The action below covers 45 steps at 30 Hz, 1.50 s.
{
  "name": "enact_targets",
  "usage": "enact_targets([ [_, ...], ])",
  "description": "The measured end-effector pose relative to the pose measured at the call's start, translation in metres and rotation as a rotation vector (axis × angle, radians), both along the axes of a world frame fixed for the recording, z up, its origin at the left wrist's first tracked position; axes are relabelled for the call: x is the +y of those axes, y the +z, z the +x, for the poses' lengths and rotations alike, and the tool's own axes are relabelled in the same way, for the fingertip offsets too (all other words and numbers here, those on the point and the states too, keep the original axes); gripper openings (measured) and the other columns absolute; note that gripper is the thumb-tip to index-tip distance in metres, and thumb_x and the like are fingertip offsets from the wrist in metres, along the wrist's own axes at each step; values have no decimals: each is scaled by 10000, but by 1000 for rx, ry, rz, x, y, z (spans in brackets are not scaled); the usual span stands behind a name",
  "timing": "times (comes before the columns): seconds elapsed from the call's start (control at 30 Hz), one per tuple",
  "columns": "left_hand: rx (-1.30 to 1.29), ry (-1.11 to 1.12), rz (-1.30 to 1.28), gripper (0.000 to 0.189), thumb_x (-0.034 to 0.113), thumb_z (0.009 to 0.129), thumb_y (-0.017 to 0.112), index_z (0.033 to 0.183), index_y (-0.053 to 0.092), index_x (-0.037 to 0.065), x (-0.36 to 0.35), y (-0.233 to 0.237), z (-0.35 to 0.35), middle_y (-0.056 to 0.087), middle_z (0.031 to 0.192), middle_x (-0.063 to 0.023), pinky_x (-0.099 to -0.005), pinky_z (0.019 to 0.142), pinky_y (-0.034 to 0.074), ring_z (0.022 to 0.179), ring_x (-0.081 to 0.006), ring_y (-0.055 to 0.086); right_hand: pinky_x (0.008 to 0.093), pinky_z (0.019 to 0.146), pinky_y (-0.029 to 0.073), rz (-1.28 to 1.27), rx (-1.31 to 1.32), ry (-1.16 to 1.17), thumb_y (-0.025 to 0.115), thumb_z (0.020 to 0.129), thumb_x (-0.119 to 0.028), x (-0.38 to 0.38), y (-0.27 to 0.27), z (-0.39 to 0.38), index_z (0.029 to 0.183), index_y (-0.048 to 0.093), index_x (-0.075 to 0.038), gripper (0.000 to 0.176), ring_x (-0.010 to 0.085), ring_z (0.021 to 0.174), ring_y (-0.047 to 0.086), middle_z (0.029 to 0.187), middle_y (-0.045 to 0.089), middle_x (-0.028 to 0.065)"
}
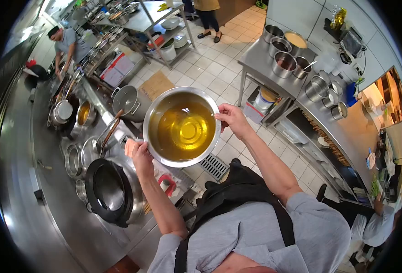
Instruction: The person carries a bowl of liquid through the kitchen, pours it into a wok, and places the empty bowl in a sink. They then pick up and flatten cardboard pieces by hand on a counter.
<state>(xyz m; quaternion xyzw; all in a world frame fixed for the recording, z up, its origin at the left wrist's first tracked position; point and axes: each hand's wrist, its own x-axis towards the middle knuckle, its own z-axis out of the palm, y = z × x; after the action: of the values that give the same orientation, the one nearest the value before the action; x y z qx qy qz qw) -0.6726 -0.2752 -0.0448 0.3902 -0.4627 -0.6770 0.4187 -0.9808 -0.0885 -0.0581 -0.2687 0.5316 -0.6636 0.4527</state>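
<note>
A wide steel bowl point(154, 154) of clear yellow liquid, which looks like oil, is held up in front of my body. My left hand point(139, 154) grips its rim at the lower left. On the opposite side my right hand point(232, 119) pinches the rim, thumb near the top edge. Below and left of the bowl sits a black wok point(110, 191) on the steel range. A ladle with a wooden handle point(112, 129) lies close to my left hand, across a steel pan point(91, 152).
A large grey pot point(127, 98) stands just beyond the bowl. Several steel pots, one being a sauce pot point(284, 63), crowd the right counter point(264, 57). A floor drain point(213, 166) lies below. One person point(69, 45) works at the far left, another point(376, 223) at lower right.
</note>
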Motion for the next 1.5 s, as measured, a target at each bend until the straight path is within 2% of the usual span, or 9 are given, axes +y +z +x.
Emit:
enact_targets([
  [0.23,-129,-198,98,47,114,922,611,893,640,92,-26,-7,-184,567,726,34,-181,423,314,527,-41,465,274,526,541,-27,-6,-287,663,917,-106,35,-9,-129,972,637,-32,96,132,636,646,805,652,38],
  [0.4,-246,-390,37,102,143,934,581,940,618,48,-64,-29,-314,574,747,-25,-324,544,521,646,-154,595,263,527,527,-27,-8,-446,642,923,-110,44,-37,-216,1003,650,-40,107,129,629,642,814,668,42],
  [0.9,-429,-933,-97,161,167,944,557,996,606,23,-151,-112,-673,639,813,-85,-351,581,524,684,-184,629,285,680,530,14,-171,-1004,623,976,-128,9,-134,-366,1023,614,-86,63,111,769,624,899,642,-2],
  [1.13,-423,-1066,-89,147,163,922,551,967,601,32,-163,-127,-748,613,802,-60,-340,584,484,695,-167,585,278,729,540,-5,-204,-1162,623,977,-93,-4,-135,-381,1040,623,-64,70,108,826,634,932,635,-8],
  [1.23,-457,-1047,-248,165,158,874,590,950,649,24,-166,-130,-761,644,799,-88,-383,672,505,760,-215,605,255,685,484,17,-211,-1247,666,948,-119,-11,-138,-382,1004,619,-129,74,94,775,597,900,638,-30],
  [1.3,-355,-1097,-253,237,196,879,601,988,685,4,-184,-182,-773,690,843,-87,-383,732,530,811,-223,649,231,617,405,166,-251,-1220,693,924,-119,-6,-138,-382,967,638,-145,74,66,702,514,826,587,-56],
  [1.33,-579,-1174,-272,216,188,901,589,1001,666,12,-175,-139,-769,690,847,-79,-359,691,532,771,-205,656,233,568,333,140,-245,-1300,718,904,-127,-11,-139,-381,954,655,-161,87,58,645,430,778,537,-72],
  [1.37,-401,-1199,12,169,173,915,592,983,644,28,-174,-128,-767,681,847,-75,-331,645,520,725,-180,644,234,590,402,91,-201,-1208,694,925,-138,-3,-136,-378,996,658,-129,81,65,685,508,809,579,-57],
  [1.5,-395,-1145,-30,130,166,971,558,981,600,43,-167,-122,-764,584,803,-14,-275,578,420,684,-105,527,292,615,532,70,-214,-1211,627,968,-118,-12,-119,-382,1038,641,-42,104,131,713,635,884,671,32],
])
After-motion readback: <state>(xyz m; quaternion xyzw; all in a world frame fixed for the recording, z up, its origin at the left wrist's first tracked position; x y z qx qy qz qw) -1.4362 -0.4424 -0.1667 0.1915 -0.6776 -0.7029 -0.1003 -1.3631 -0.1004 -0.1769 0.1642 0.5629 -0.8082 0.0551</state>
